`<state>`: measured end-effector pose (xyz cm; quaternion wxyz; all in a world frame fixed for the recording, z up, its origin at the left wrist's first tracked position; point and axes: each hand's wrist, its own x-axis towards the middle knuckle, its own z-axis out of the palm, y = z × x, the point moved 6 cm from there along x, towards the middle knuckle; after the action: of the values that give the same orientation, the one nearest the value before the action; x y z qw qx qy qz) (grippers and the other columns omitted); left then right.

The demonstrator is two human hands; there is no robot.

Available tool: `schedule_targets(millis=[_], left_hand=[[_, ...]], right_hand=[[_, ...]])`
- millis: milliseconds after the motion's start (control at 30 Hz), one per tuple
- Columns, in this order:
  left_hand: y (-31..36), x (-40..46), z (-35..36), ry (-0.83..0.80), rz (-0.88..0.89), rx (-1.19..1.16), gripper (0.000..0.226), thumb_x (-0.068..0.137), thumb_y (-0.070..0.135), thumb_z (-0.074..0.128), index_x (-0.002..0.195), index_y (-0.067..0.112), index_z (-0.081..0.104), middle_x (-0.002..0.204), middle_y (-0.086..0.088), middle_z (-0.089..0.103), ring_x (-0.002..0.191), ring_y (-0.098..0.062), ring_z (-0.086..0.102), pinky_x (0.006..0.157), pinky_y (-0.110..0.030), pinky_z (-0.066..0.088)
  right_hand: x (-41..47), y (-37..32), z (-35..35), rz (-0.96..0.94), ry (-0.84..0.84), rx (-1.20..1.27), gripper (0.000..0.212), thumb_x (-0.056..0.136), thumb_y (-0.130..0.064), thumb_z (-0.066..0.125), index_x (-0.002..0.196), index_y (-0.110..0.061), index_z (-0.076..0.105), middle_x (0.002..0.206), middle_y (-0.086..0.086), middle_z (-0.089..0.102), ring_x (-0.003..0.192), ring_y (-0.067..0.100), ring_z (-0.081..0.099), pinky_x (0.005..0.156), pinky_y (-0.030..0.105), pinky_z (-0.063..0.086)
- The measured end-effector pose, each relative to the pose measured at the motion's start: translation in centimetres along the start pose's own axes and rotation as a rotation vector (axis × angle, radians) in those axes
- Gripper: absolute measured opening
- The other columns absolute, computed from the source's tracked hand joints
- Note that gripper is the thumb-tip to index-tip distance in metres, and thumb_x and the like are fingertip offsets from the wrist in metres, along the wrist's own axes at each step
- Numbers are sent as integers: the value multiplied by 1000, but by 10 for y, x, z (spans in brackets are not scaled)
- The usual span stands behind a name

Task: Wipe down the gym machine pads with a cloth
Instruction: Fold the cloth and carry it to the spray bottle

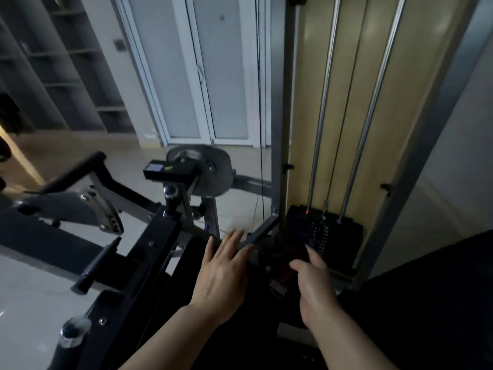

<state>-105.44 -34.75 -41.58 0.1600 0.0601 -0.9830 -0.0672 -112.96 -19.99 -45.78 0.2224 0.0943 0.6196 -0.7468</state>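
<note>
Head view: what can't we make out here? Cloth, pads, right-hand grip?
- Cloth: none clearly visible; the dark reddish patch between the hands is too dim to identify.
- Right hand: fingers curl away from the camera into shadow, so any grip is hidden.
- Pad under the left hand: black on black, edges lost, cut off at the bottom.
- Weight stack numbers: too small to read.

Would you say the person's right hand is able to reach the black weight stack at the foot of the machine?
Probably yes: the right hand hovers just in front of the black weight stack, index finger pointing towards it, with nothing visible between them.
</note>
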Motion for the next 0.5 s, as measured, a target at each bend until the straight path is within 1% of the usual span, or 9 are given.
schedule_targets(millis=[100, 200, 300, 400, 433, 500], left_hand=[[21, 4, -44, 75, 17, 45, 47, 82, 25, 34, 125, 26, 53, 144, -6, 46, 139, -23, 34, 109, -52, 22], [39, 4, -80, 128, 4, 57, 45, 82, 25, 40, 124, 27, 57, 146, -4, 43, 140, -21, 31, 109, -50, 19], [59, 3, -110, 188, 5, 57, 45, 85, 27, 37, 124, 26, 59, 148, -3, 41, 142, -21, 28, 110, -50, 18], [77, 2, -133, 242, 25, 84, 42, 81, 24, 51, 122, 25, 61, 147, -3, 42, 142, -20, 25, 109, -52, 23], [82, 1, -140, 257, 27, 88, 43, 80, 24, 53, 122, 25, 62, 147, -4, 42, 142, -19, 24, 109, -53, 26], [93, 1, -154, 301, 43, 91, 42, 81, 24, 49, 121, 24, 61, 147, -4, 41, 141, -19, 24, 106, -58, 32]], right_hand=[[-20, -36, -12, -39, -28, 31, 49, 91, -2, 48, 134, -24, 51, 123, 9, 60, 111, 31, 57, 97, 51, 47], [-42, -65, -21, -59, -68, 80, 52, 89, -3, 52, 137, -23, 48, 128, 10, 57, 115, 32, 54, 100, 53, 44], [-61, -94, -30, -84, -119, 105, 52, 89, -2, 53, 137, -20, 47, 129, 11, 56, 117, 33, 53, 102, 52, 42], [-81, -120, -37, -116, -176, 132, 48, 89, -2, 54, 133, -19, 49, 127, 12, 56, 117, 33, 53, 102, 52, 42], [-88, -127, -39, -122, -190, 145, 49, 89, -3, 55, 135, -20, 48, 128, 12, 56, 117, 33, 53, 102, 52, 42], [-100, -140, -44, -139, -197, 171, 58, 87, -7, 59, 140, -23, 42, 135, 11, 51, 121, 34, 50, 102, 54, 41]])
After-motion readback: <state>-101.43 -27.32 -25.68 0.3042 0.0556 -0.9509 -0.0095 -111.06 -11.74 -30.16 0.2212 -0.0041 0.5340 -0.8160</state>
